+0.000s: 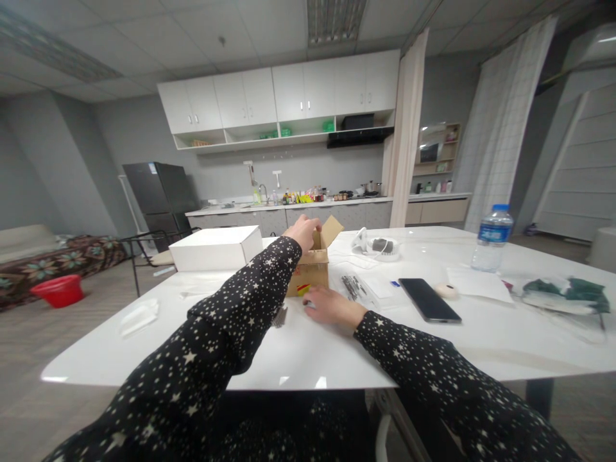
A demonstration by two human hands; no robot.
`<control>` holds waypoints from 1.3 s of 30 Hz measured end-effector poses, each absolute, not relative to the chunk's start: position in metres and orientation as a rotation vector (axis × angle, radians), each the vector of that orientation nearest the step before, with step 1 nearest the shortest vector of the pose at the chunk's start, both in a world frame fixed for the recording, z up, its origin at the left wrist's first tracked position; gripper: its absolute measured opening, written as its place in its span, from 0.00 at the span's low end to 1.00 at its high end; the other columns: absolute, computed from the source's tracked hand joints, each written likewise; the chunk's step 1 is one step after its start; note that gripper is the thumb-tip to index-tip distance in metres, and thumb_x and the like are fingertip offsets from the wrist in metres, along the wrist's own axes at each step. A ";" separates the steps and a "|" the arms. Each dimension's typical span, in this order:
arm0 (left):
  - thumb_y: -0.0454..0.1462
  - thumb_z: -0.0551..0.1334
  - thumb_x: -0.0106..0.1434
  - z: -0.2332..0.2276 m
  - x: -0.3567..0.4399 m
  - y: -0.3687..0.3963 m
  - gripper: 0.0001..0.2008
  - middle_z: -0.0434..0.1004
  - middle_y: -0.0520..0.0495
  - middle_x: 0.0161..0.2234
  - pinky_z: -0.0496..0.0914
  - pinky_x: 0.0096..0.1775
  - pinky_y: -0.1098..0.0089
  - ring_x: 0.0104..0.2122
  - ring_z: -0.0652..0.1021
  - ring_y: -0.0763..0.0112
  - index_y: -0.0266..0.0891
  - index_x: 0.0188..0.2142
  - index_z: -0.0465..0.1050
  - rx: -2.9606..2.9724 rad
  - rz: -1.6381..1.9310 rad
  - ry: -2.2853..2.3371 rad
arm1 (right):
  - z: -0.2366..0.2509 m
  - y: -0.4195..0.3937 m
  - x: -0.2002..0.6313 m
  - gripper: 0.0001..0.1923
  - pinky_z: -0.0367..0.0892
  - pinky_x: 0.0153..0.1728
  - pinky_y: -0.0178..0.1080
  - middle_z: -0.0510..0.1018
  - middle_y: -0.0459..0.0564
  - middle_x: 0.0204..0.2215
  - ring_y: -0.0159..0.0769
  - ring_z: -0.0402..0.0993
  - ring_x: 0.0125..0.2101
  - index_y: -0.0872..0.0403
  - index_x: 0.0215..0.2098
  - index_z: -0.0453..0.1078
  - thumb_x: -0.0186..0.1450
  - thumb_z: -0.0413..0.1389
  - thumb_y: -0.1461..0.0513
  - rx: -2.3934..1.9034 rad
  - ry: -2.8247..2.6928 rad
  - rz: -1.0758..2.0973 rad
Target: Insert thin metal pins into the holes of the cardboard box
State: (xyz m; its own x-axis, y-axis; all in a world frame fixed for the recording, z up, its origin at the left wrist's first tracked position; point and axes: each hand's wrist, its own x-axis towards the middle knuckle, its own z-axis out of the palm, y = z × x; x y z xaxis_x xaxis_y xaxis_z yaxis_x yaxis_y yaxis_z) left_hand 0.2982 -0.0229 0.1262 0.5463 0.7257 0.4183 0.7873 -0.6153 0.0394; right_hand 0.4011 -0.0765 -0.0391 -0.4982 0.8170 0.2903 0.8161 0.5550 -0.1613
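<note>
A small brown cardboard box [308,276] stands on the white table with a flap raised. My left hand [302,232] is over its open top, fingers bent down and closed; whatever they hold is hidden. Low at the front of the box, my right hand [334,308] rests near the tabletop with curled fingers. Something small and greyish shows at those fingertips, too small to name. Between my left sleeve and right hand lies a little bunch of thin brownish-grey sticks [280,317]. Right of the box is a clear plastic bag [359,290] with dark slender pieces.
A white box [216,248] stands at the left, with crumpled white tissue [139,317] nearer me. To the right are a black phone [428,299], a pale round object [445,290], a water bottle [493,239] and green-and-clear packaging [565,295]. A white cabled device [380,247] sits farther back.
</note>
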 end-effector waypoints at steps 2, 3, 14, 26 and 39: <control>0.26 0.54 0.61 0.128 0.298 -0.023 0.19 0.65 0.43 0.45 0.71 0.42 0.65 0.36 0.75 0.66 0.45 0.48 0.73 -2.607 -0.662 -1.309 | -0.040 -0.076 0.401 0.13 0.65 0.45 0.41 0.78 0.57 0.41 0.43 0.72 0.43 0.57 0.42 0.75 0.64 0.51 0.63 -1.336 -2.455 0.007; 0.26 0.54 0.61 0.129 0.297 -0.023 0.19 0.65 0.43 0.45 0.71 0.42 0.64 0.37 0.75 0.66 0.45 0.48 0.73 -2.594 -0.699 -1.307 | -0.040 -0.076 0.402 0.13 0.64 0.45 0.41 0.78 0.57 0.41 0.43 0.72 0.43 0.58 0.42 0.75 0.64 0.51 0.63 -1.332 -2.452 0.005; 0.30 0.51 0.67 0.133 0.276 -0.067 0.16 0.68 0.42 0.44 0.71 0.46 0.61 0.39 0.75 0.67 0.41 0.50 0.70 -2.536 -0.986 -0.957 | -0.039 -0.080 0.401 0.12 0.64 0.46 0.40 0.78 0.57 0.41 0.42 0.72 0.43 0.58 0.42 0.75 0.64 0.52 0.64 -1.341 -2.432 0.013; 0.31 0.52 0.68 0.098 0.218 -0.127 0.13 0.69 0.46 0.41 0.75 0.39 0.68 0.35 0.75 0.72 0.41 0.48 0.69 -2.457 -1.104 -0.718 | -0.038 -0.084 0.388 0.12 0.64 0.46 0.39 0.78 0.57 0.41 0.42 0.72 0.43 0.57 0.41 0.75 0.64 0.51 0.63 -1.334 -2.434 0.004; 0.32 0.52 0.68 0.017 0.174 -0.103 0.11 0.74 0.46 0.39 0.74 0.31 0.73 0.31 0.78 0.73 0.40 0.46 0.70 -2.530 -0.761 -0.738 | -0.033 -0.079 0.391 0.12 0.64 0.49 0.41 0.78 0.58 0.42 0.43 0.72 0.45 0.58 0.41 0.75 0.63 0.51 0.64 -1.310 -2.423 0.030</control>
